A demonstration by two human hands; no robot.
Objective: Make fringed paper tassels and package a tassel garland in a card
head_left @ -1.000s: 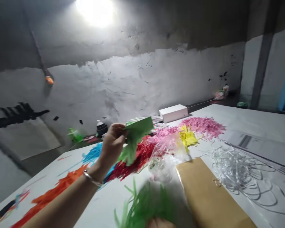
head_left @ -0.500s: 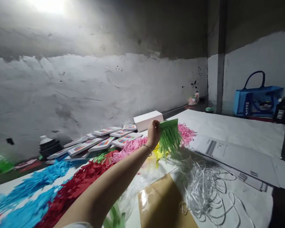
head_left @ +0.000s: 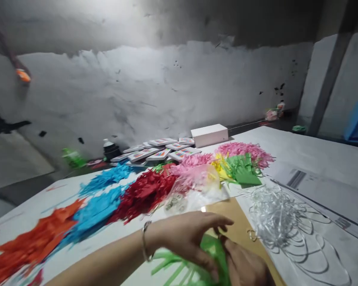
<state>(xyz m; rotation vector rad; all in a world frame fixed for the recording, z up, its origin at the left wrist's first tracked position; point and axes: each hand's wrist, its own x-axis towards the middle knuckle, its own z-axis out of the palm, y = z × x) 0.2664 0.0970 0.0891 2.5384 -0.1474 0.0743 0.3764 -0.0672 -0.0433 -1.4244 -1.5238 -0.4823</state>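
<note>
My left hand (head_left: 187, 236), with a bracelet at the wrist, is stretched over a light green fringed tissue paper (head_left: 179, 268) at the bottom middle. Its fingers are spread, and the thumb lies over the paper. At the paper's right side, my right hand (head_left: 246, 264) has its fingers closed on the edge. Farther back, another green fringed paper (head_left: 244, 171) lies against yellow fringe (head_left: 222, 167) and pink fringe (head_left: 244, 153). A brown sheet (head_left: 226, 208) lies partly under my hands.
Red (head_left: 149, 188), blue (head_left: 103, 202) and orange (head_left: 38, 238) fringe piles spread to the left. Flat printed boxes (head_left: 158, 155) and a white box (head_left: 209, 136) are by the wall. Tangled white string (head_left: 274, 218) and cardboard (head_left: 319, 198) lie right.
My left hand has let go of the green fringed paper at the back and drawn toward me, over the nearer one. My right hand has come into view. The view has turned left.
</note>
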